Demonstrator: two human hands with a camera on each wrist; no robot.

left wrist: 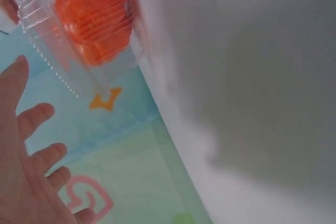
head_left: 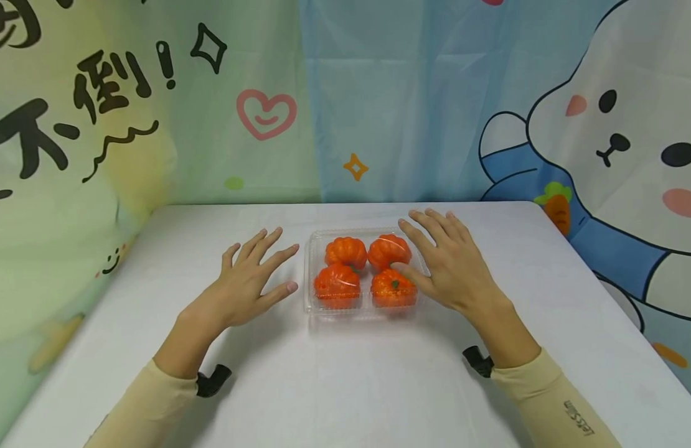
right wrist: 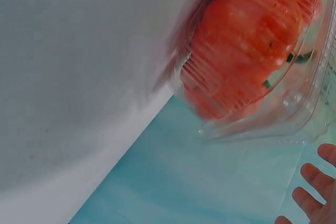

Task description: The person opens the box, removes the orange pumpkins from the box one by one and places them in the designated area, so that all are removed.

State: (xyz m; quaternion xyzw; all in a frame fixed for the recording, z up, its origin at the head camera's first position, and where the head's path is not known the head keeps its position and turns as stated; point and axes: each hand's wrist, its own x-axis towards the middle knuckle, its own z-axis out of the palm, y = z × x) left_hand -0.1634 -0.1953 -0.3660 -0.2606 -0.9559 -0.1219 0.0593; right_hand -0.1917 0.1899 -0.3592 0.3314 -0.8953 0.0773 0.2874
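A clear plastic box (head_left: 309, 274) stands on the white table with several small orange pumpkins (head_left: 337, 284) inside. They look like miniature, ribbed ones with green stems. My left hand (head_left: 247, 283) hovers to the left of the box, fingers spread, and holds nothing. On the other side, my right hand (head_left: 452, 267) is over the box's right edge, its thumb overlapping a pumpkin in the head view. Its fingers are straight and grip nothing; whether it touches the plastic I cannot tell. Ridged box walls (right wrist: 310, 114) show in the right wrist view.
The white table (head_left: 357, 386) reaches back to a printed cloth backdrop (head_left: 390, 112) with cartoon drawings. A black strap (head_left: 213, 381) is on my left wrist and another black strap (head_left: 478, 362) on my right.
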